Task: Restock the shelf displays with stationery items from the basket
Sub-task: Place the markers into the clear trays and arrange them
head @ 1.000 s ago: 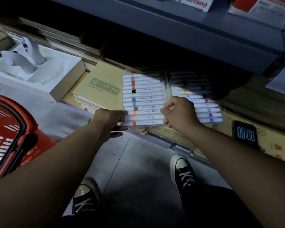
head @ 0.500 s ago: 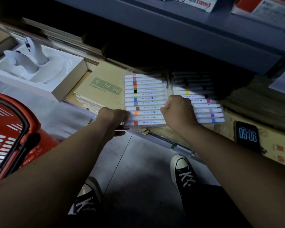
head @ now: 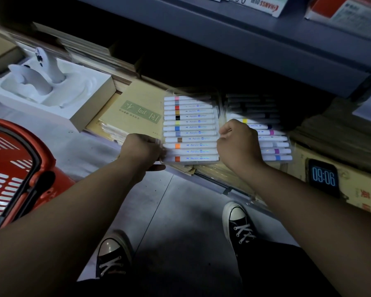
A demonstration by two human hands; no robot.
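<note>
Two hands on one pack (head: pixel 191 127) of acrylic markers, flat on stacked paper goods on the bottom shelf (head: pixel 225 189). Left hand (head: pixel 141 150) curled round the pack's near-left corner, thumb under the edge, fingers on top. Right hand (head: pixel 237 144) fisted over the pack's right edge, gripping it; fingertips hidden under the knuckles. Between the two sets of fingers: white barrels in a row, colour bands toward the left fingers. Just beyond the right knuckles: second pack (head: pixel 273 144), same kind, far half in shadow; touching the first or not, cannot tell. Just left of the left fingers: tan pad (head: pixel 133 116) with green label. Further left again: white tray (head: pixel 94 82) holding two white controller-like shapes (head: pixel 45 65). Well left of the left fingers and nearer the body: red basket (head: pixel 51 168) on the floor, contents out of view. Right of the right fingers, past the second pack: clock (head: pixel 323 177) reading 09:06. Above both hands: upper shelf (head: pixel 266 46), dark underneath.
</note>
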